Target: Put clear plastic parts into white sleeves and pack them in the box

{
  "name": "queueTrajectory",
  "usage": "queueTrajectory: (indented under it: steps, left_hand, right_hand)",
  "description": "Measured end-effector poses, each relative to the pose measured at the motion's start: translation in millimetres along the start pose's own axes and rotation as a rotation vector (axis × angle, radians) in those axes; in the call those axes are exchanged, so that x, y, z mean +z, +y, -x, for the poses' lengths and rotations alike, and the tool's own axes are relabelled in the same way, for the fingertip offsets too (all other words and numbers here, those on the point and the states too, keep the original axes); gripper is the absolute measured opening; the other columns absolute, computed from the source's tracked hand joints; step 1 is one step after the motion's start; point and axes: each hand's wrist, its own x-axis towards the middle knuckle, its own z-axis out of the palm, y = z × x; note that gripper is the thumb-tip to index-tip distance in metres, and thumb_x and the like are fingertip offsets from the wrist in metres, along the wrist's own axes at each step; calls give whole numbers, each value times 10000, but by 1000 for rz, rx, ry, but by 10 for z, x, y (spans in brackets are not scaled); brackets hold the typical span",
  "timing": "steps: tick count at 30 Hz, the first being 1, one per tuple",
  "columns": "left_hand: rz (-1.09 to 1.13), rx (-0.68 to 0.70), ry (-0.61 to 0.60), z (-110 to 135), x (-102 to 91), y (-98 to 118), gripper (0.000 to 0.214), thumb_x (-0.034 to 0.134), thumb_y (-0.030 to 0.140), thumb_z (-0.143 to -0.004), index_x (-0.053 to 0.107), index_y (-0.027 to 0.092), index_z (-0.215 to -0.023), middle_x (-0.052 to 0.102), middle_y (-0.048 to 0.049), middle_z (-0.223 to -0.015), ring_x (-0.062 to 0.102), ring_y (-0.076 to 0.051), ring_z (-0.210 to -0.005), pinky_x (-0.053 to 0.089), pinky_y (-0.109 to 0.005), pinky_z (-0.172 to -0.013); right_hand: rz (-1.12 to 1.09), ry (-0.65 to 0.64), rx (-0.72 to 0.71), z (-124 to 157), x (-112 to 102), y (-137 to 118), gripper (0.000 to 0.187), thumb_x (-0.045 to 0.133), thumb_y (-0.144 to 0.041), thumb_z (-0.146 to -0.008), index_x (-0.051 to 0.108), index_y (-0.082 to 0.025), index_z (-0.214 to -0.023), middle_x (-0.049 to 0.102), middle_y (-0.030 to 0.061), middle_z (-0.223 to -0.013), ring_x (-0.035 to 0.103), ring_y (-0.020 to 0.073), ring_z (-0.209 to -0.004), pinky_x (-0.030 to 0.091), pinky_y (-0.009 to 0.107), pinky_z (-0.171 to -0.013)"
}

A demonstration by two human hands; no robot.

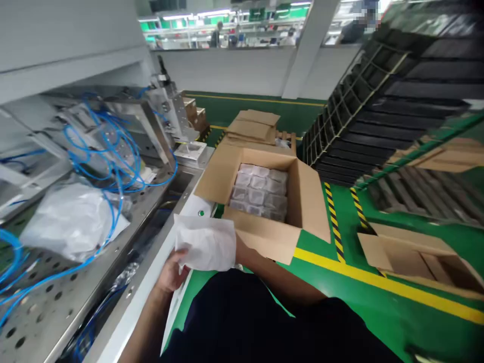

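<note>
left hand (172,272) clamps white sheet (206,243), right hand hidden behind it, hands together; carton (260,234) at 1 o'clock: a careless swing could snag its flap.

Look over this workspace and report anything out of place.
The blue tubing sprawls in loose tangles across the perforated metal shelf, left of the open cardboard box; it looks unsecured and untidy.

Single head-worn view, looking forward and steeply down from just above the dark shirt (264,322), tilted off level. Left-hand fingers (178,259) very near, low in frame; open cardboard box (260,222) just beyond the fingers; perforated steel bench (49,307) left of them.
</note>
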Motion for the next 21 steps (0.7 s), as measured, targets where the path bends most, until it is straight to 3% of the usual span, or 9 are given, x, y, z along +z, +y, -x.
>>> queueTrajectory:
  steps: [2, 5, 7, 10, 13, 16, 19, 21]
  left_hand:
    - [-18, -8, 18, -144, 133, -108, 401, 896, 392, -585, 712, 219, -897, 765, -65, -896, 737, -283, -835, 620, -332, -667]
    - [-26, -43, 47, -337, 212, -202, 397, 900, 394, -543, 688, 229, -835, 740, -47, -821, 709, -250, -745, 606, -319, -638]
    - [-27, -99, 79, -427, 248, -250, 431, 917, 372, -516, 695, 228, -855, 724, -35, -787, 695, -240, -706, 584, -304, -593]
    - [-68, -153, 79, -493, 382, -321, 498, 946, 344, -507, 718, 219, -931, 740, -44, -831, 712, -249, -745, 580, -298, -605]
    - [-156, -159, -103, -522, 633, -376, 589, 954, 355, -572, 735, 183, -1091, 761, -68, -900, 722, -253, -775, 579, -298, -649]
    - [-251, -155, -328, -565, 912, -383, 722, 941, 370, -656, 695, 157, -1301, 777, -103, -1014, 730, -274, -834, 573, -311, -706]
    - [-305, -142, -437, -621, 1125, -346, 778, 955, 354, -651, 692, 172, -1361, 782, -106, -1087, 726, -285, -895, 571, -328, -784]
    - [-335, -168, -481, -670, 1226, -322, 779, 965, 356, -641, 708, 181, -1355, 786, -104, -1080, 723, -290, -906, 566, -337, -805]
  right_hand:
    - [26, 26, -19, 134, -379, 109, 391, 844, -470, -863, 778, -162, -1094, 771, 126, -1128, 693, 324, -1082, 587, 482, -1000]
    - [52, 126, 61, 381, -872, 343, 416, 676, -507, -974, 739, -202, -1249, 752, 125, -1186, 710, 261, -1031, 614, 417, -885]
    - [45, 185, 206, 527, -1100, 518, 433, 613, -559, -1001, 748, -202, -1204, 759, 109, -1110, 714, 233, -948, 606, 379, -819]
    - [-74, 156, 357, 653, -1285, 707, 551, 606, -675, -985, 750, -189, -1199, 756, 96, -1032, 700, 224, -877, 593, 404, -847]
    - [-350, 93, 336, 640, -1368, 722, 736, 620, -780, -950, 662, -201, -1402, 721, 148, -1265, 689, 278, -1131, 543, 471, -1031]
    - [-569, -18, 325, 545, -1477, 601, 864, 721, -811, -869, 599, -233, -1499, 622, 157, -1484, 566, 316, -1384, 426, 489, -1183]
    - [-676, -213, 461, 494, -1652, 456, 881, 801, -791, -807, 651, -211, -1452, 682, 130, -1389, 647, 305, -1242, 496, 445, -1084]
    - [-718, -277, 527, 544, -1758, 382, 913, 832, -795, -763, 669, -195, -1433, 717, 114, -1313, 678, 289, -1150, 527, 412, -1009]
